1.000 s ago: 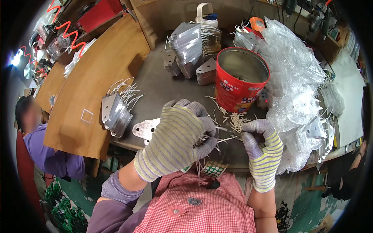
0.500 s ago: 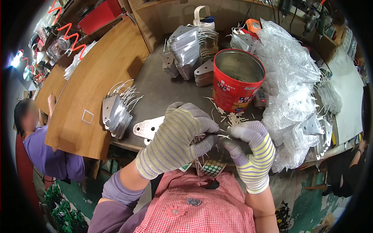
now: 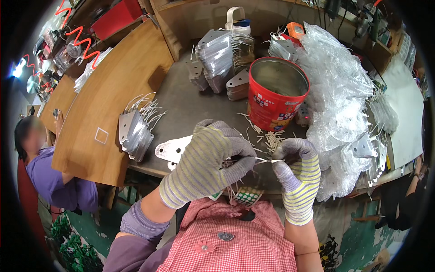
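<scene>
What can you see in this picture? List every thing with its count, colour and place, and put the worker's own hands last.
Tin can: one, red, open, on the grey table behind the hands.
Cable ties: a loose heap, whitish, in front of the can.
Metal plate: one, silver with holes, lying flat left of the left hand.
Tied plate bundle: one stack, grey, at the table's left edge.
Plate stacks: several, grey, at the back of the table.
Plastic bags: a large pile, clear, on the right.
Wooden bench: one, brown, curved, on the left.
Person in purple: one, lower left.
Left hand: striped grey glove, pinching a thin tie.
Right hand: striped grey glove, holding the tie's other end.
</scene>
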The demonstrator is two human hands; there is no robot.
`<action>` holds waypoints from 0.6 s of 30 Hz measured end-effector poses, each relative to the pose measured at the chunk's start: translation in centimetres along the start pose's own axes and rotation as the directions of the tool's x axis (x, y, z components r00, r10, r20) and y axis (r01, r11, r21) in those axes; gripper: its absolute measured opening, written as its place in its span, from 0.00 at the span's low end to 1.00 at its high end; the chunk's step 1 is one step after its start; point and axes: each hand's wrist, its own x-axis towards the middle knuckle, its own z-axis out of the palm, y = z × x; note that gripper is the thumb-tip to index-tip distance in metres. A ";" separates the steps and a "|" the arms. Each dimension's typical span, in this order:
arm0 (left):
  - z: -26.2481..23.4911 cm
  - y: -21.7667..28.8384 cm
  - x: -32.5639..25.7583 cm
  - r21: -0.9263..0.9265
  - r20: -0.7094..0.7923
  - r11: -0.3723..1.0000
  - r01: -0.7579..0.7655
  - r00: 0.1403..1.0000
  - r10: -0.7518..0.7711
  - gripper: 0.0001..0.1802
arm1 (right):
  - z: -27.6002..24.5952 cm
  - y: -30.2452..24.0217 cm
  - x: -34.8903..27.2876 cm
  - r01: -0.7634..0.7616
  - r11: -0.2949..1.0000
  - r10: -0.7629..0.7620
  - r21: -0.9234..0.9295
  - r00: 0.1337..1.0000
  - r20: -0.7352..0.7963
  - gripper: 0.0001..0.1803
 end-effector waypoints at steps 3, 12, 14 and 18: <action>-0.1 0.0 0.1 -0.004 0.016 1.000 0.010 1.000 -0.010 0.08 | 0.2 0.1 0.0 -0.005 1.000 0.005 0.012 1.000 -0.002 0.19; 0.4 -1.0 0.2 -0.074 -0.058 0.997 0.000 0.998 -0.005 0.09 | 0.8 -0.2 0.4 0.216 0.932 -0.230 -0.291 0.973 -0.016 0.16; 0.0 -1.0 -0.1 -0.056 -0.040 0.998 0.008 0.999 -0.011 0.09 | 1.5 -0.1 0.5 0.263 0.902 -0.276 -0.341 0.961 0.011 0.15; 0.1 -0.5 -1.2 -0.108 -0.075 0.993 0.038 0.996 -0.046 0.08 | 0.7 0.2 0.4 0.484 0.642 -0.464 -0.595 0.863 0.201 0.15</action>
